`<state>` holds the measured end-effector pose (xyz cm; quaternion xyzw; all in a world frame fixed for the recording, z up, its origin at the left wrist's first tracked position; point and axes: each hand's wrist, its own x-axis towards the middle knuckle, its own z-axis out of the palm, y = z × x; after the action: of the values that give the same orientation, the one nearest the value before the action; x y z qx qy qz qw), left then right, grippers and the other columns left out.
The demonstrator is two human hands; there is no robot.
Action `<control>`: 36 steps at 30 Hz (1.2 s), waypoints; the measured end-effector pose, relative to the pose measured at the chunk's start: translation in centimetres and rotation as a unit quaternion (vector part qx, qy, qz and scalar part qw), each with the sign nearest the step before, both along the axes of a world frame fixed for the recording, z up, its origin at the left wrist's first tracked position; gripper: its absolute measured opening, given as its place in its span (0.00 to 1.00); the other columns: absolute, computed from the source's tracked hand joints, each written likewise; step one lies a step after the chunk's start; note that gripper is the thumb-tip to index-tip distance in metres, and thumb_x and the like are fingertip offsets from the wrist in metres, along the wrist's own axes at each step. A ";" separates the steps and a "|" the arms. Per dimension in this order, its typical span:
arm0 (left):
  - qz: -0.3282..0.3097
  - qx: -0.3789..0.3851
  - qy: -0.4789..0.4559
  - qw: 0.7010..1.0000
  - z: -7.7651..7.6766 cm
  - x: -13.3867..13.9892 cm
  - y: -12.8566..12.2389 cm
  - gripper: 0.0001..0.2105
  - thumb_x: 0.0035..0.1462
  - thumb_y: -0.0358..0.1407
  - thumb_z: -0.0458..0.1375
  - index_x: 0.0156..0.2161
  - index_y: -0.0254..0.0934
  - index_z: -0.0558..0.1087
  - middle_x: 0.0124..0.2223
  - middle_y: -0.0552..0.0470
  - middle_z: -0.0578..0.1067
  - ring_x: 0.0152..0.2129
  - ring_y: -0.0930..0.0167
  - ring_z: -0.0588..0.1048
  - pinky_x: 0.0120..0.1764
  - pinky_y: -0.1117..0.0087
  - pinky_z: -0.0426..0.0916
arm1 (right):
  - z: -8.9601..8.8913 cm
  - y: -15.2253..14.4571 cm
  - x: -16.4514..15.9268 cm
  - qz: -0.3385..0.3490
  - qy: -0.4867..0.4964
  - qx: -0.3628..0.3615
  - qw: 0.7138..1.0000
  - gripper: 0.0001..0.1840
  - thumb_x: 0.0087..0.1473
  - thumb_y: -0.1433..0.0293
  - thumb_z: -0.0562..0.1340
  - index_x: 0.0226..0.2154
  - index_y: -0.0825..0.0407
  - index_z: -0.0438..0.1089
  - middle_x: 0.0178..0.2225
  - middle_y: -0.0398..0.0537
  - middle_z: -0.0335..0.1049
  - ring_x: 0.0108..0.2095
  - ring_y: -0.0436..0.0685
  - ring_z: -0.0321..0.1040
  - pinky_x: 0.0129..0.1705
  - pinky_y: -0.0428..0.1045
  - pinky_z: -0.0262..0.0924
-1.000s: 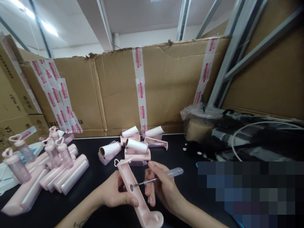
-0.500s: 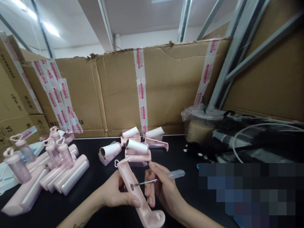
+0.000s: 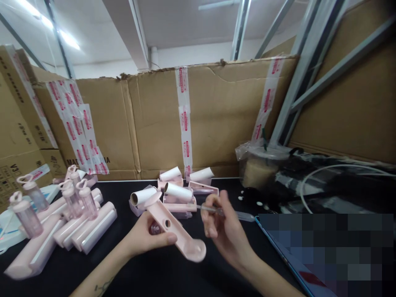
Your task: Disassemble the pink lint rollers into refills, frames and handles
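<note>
My left hand [image 3: 147, 237] grips a pink plastic lint roller shell [image 3: 181, 237], a long trough with a round hole in its floor and a rounded end, tilted down to the right. Part of a clear pink piece shows beneath it by my fingers. To the right, my right hand [image 3: 227, 231] is closed around a slim screwdriver [image 3: 246, 216] with a clear handle. Its thin shaft points left, apart from the shell. Just behind stand pink shells with white paper rolls [image 3: 178, 192], one partly covered by the held shell.
Several assembled pink rollers [image 3: 94, 227] with clear handles lie at left, by a white device [image 3: 9, 231]. A bagged drink cup [image 3: 260, 167] stands at back right, near dark bundles and a white cable [image 3: 305, 185]. A blue-edged flat object [image 3: 286, 258] lies at right. Cardboard [image 3: 154, 123] walls the back.
The screwdriver tip has come out of the shell's hole, and my right hand has moved right and up with it. My left hand has raised and turned the shell slightly.
</note>
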<state>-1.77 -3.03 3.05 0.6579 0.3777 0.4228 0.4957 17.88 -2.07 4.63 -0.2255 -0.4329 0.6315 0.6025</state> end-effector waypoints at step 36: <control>0.098 0.095 0.631 0.764 0.6 -4.1 1.0 0.19 0.48 0.20 0.50 0.42 0.41 0.71 0.43 0.47 0.75 0.41 0.62 0.75 0.40 0.67 0.67 | 2.4 9.8 -8.8 0.105 -0.647 0.551 0.516 0.09 0.43 0.78 0.60 0.30 0.51 0.62 0.33 0.41 0.63 0.30 0.50 0.61 0.27 0.43 0.50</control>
<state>-5.87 -1.99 3.61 0.7792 0.6257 -0.0079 0.0367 9.09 7.68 6.98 -0.1473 -0.9851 0.0048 0.0885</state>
